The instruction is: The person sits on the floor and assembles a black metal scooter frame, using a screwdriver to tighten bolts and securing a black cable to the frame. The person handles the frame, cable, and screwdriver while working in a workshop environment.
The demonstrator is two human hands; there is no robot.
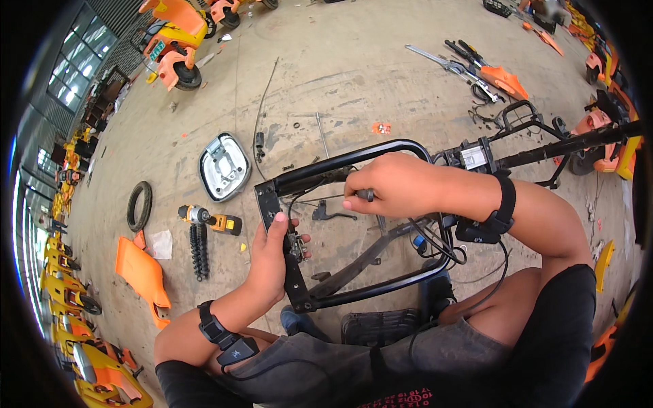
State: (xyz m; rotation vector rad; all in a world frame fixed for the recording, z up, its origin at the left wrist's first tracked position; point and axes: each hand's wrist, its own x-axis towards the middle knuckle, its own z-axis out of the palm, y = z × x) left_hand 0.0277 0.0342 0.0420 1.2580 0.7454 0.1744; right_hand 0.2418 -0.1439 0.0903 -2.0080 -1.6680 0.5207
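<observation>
A black tubular scooter frame (381, 285) stretches across in front of me, with a flat drilled plate (294, 282) at its left end. My left hand (271, 255) wraps round this plate, its thumb on top and its fingertips curled underneath beside a small metal latch-like part (297, 246). Over the middle of the frame, my right hand (388, 185) is closed on a short dark cylindrical piece (366, 195); its exact kind is hidden by the fingers. Thin black cables (435, 234) loop through the frame near my right forearm. A brake lever (332, 212) lies on the floor below.
To the left lie a yellow cordless impact wrench (216, 219), a black coil-spring shock absorber (198, 251), a tyre (139, 206), an orange panel (144, 270) and a silver-lined shell (224, 167). Front fork parts (456, 66) lie farther off. Yellow-and-orange scooters (178, 44) stand around.
</observation>
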